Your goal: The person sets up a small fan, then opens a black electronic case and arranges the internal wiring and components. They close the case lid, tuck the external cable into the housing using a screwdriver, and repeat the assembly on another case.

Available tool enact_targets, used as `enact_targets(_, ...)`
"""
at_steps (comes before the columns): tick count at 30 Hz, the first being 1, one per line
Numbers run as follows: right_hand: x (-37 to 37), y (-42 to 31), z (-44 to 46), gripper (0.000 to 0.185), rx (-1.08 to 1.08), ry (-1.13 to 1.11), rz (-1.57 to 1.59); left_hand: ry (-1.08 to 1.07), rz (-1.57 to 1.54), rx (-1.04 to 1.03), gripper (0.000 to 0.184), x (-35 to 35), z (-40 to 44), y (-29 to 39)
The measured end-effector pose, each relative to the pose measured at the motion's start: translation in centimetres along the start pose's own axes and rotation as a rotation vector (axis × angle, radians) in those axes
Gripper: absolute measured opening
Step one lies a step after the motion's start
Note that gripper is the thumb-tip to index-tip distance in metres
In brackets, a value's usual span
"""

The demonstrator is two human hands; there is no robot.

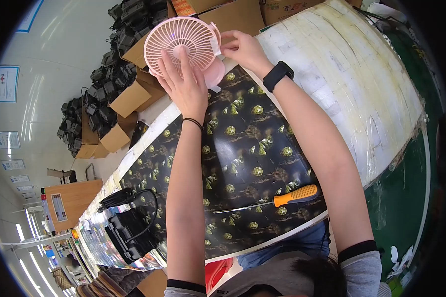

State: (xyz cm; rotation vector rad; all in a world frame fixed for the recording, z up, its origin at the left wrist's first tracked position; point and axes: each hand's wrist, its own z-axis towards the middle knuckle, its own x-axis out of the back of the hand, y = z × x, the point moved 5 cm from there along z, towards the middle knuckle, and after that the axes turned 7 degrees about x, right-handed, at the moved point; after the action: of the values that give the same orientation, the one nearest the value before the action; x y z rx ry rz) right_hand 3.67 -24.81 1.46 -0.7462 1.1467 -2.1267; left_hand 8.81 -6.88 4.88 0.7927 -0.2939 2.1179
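A pink fan (203,44) with a round grille stands at the far end of the dark patterned mat (233,143). My left hand (186,91) lies against the front of its grille with the fingers spread. At the fan's right edge is my right hand (243,49), thumb and fingertips drawn together by a small whitish piece (215,46); what the fingertips hold is too small to make out. An orange-handled screwdriver (295,196) rests on the near part of the mat, its shaft pointing left.
A black device with a coiled cable (132,233) sits at the near left of the table. Cardboard boxes (134,96) with black devices (106,81) stand beyond the left edge. A white plastic-wrapped surface (342,84) adjoins on the right, above a green floor (401,203).
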Motion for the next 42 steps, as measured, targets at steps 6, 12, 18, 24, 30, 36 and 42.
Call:
enact_targets(6,0.0,-0.5,-0.2,0.037,-0.062,-0.020,-0.047,-0.004,-0.001,-0.003,0.058,0.0,-0.1,0.0)
enact_targets(12,-0.4,0.3,-0.1,0.023,-0.002,-0.025,-0.061,0.006,0.002,-0.010,0.058,-0.2,0.0,-0.1)
enact_targets(18,-0.4,0.2,0.0,0.025,-0.004,-0.016,-0.121,0.000,-0.021,0.009,0.057,-0.2,-0.1,-0.1)
enact_targets(24,-0.3,-0.1,0.0,0.020,0.039,0.090,-0.134,-0.009,0.014,-0.017,0.061,-0.2,0.0,0.1)
enact_targets(30,-0.2,0.3,0.0,0.022,-0.007,0.011,-0.085,-0.019,0.011,-0.004,0.059,-0.1,-0.1,0.1)
enact_targets(36,-0.1,1.0,0.0,0.021,-0.024,-0.041,-0.003,0.014,-0.081,0.007,0.059,0.1,0.0,-0.1)
enact_targets(42,2.0,0.8,-0.6,0.023,-0.077,0.200,0.160,0.049,-0.224,0.112,0.059,1.9,-0.9,-0.9)
